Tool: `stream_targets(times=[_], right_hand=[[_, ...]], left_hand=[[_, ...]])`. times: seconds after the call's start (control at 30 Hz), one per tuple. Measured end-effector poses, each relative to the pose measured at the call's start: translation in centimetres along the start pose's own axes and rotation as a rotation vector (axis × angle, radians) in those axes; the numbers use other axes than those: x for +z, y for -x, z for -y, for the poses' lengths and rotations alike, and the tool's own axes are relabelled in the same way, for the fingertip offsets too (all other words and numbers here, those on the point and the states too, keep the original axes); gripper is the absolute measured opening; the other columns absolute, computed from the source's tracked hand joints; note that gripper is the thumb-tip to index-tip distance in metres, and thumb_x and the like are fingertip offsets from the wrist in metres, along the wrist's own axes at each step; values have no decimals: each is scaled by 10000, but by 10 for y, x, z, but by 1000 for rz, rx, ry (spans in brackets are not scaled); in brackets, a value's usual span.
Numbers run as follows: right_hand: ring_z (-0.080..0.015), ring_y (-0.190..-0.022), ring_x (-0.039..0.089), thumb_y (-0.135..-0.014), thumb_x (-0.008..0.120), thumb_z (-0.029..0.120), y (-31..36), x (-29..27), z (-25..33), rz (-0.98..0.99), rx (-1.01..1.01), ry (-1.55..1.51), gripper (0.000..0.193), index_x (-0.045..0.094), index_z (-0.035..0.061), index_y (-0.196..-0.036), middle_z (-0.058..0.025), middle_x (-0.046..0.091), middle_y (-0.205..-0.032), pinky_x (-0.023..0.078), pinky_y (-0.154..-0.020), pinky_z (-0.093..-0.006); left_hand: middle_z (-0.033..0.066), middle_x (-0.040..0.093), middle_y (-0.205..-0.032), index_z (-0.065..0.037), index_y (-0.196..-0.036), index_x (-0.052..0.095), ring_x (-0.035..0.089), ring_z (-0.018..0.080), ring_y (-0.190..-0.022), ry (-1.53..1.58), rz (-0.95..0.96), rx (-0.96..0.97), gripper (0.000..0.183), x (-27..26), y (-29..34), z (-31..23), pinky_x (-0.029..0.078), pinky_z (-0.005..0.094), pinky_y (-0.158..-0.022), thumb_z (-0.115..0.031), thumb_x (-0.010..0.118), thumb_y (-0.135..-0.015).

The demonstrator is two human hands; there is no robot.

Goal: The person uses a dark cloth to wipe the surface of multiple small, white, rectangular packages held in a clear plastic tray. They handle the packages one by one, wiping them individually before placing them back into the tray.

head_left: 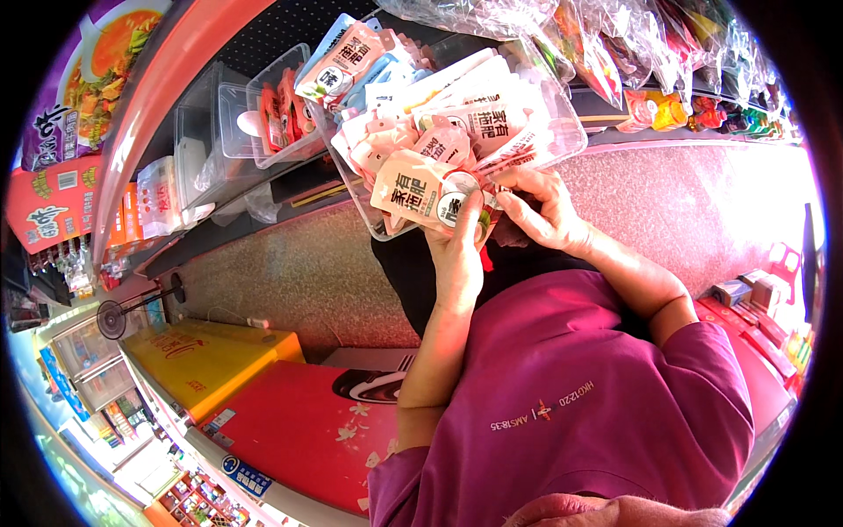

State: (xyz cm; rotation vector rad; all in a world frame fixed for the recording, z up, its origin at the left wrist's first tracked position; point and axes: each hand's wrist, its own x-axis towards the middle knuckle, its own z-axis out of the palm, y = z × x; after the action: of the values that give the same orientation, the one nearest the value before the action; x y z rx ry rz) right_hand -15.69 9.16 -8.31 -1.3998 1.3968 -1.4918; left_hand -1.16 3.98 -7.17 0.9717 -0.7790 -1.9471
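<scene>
The fingers (475,213) of the left hand (457,259) are clenched around a pale pink snack pouch (421,191), thumb pressed over its round white label, holding it at the front lip of a clear plastic bin (562,132). Just beside it, the right hand (544,211) curls its fingers (518,180) over the pouch's right end and the small red packets bunched there; they are grasping, though exactly which packet they pinch cannot be told. Both hands touch at the pouch.

The bin is tilted toward the person and crammed with more pouches (465,105) of the same pink and white kind, some spilling past its upper edge. It sits on a shelf (615,119), at the shelf's front edge. To the left stands a second clear bin (263,114) holding red packets. Along the shelf's far right hang bags of colourful sweets (650,53). Below the hands show the person's magenta shirt (580,404) and, further down, a speckled floor (290,281).
</scene>
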Motion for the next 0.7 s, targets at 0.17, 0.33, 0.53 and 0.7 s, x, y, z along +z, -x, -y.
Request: stream_targets(times=[0.17, 0.33, 0.53, 0.7], right_hand=[[-134, -711, 647, -934, 559, 116, -1, -2, 4, 22, 29, -4, 194, 630, -5, -1068, -92, 662, -778, 515, -647, -293], [-159, -698, 652, -933, 559, 114, 0, -2, 4, 10, -9, 10, 202, 627, -13, -1075, -103, 665, -778, 517, -643, -300], [-212, -714, 643, -931, 563, 134, 1, -1, 0, 14, -7, -20, 190, 600, -22, -1032, -127, 631, -826, 500, -658, -325], [-227, -704, 639, -931, 559, 138, 1, -3, 3, 40, 34, -13, 194, 600, -23, -1031, -131, 630, -832, 496, -651, -329]], left_hand=[[-11, 630, -1006, -110, -1095, 595, 610, 82, -876, -36, -19, -13, 223, 4, 2, -3, 493, 256, -754, -94, 680, -889], [-6, 633, -1013, -113, -1109, 590, 619, 93, -898, -22, -49, 23, 243, 3, 1, 2, 498, 266, -769, -99, 684, -886], [-1, 636, -1035, -118, -1115, 587, 622, 95, -918, -40, -45, 33, 244, 0, 1, 5, 504, 269, -781, -93, 677, -891], [2, 637, -1047, -116, -1122, 585, 624, 101, -931, -40, -28, 45, 239, -3, 0, 7, 510, 282, -802, -79, 662, -899]])
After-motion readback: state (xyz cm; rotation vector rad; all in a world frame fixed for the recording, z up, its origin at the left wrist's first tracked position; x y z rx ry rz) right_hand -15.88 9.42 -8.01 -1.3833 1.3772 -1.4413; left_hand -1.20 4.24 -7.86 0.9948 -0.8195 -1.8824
